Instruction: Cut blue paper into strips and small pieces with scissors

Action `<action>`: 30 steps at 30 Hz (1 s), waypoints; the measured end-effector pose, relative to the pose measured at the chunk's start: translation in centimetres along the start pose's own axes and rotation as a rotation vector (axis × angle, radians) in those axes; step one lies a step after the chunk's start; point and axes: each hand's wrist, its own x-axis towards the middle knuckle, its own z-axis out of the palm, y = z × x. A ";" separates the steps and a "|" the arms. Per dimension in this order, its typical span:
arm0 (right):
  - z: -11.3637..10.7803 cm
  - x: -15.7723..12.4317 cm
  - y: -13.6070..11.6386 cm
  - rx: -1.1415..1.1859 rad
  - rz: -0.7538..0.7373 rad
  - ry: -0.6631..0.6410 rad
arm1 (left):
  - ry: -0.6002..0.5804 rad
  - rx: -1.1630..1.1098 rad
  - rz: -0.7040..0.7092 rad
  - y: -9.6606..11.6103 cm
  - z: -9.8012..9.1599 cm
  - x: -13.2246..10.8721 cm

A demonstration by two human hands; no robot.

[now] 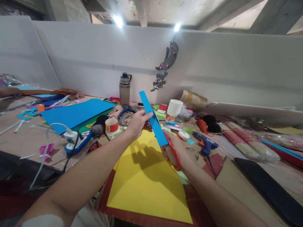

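Pinched between thumb and fingers of my left hand (138, 124) is a long strip of blue paper (155, 124), held up at a slant. My right hand (174, 146) grips a pair of scissors with red handles (174, 154). Their blades lie mostly hidden behind the strip, so I cannot tell whether they are apart. Below both hands, sheets of yellow paper (146, 189) lie on the table, with the hands' shadow on them.
A blue hot glue gun (205, 143), stacked paper cups (174, 108) and a black phone-like slab (267, 189) are on the right. Leftward are blue sheets (78, 115), a power strip (79, 143) and a water bottle (124, 90). Another person's hand (10, 92) shows far left.
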 end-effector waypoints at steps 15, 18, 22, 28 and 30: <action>0.2 0.0 -0.7 0.014 -0.066 0.025 | 0.055 0.011 0.037 0.1 0.8 -0.3; 0.3 -0.3 -1.2 0.042 -0.028 0.050 | 0.045 0.011 0.038 0.1 0.7 -0.3; 0.2 -0.7 -1.4 0.005 -0.034 0.039 | 0.033 0.008 0.040 -0.1 0.5 -0.2; 0.4 -0.8 -1.6 0.015 -0.002 0.066 | 0.027 -0.002 0.039 -0.1 0.4 -0.1; 0.3 -0.8 -1.6 0.029 -0.001 0.042 | 0.032 0.001 0.038 -0.2 0.4 -0.1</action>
